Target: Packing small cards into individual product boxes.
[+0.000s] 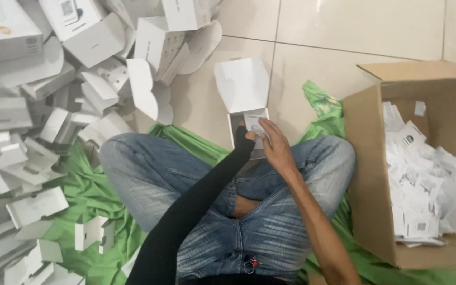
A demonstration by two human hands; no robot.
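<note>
A heap of white boxes [32, 121] covers the floor's left; a cardboard carton [370, 174] of leaflets stands right. Between the knees, an open white box [243, 89]: left hand [246, 138] grips its side, right hand [273, 145] pinches a leaflet [253, 122] inside.

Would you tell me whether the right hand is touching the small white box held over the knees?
Touching: the head view shows the right hand lying with its fingers on the open white box, no gap between them.
</note>
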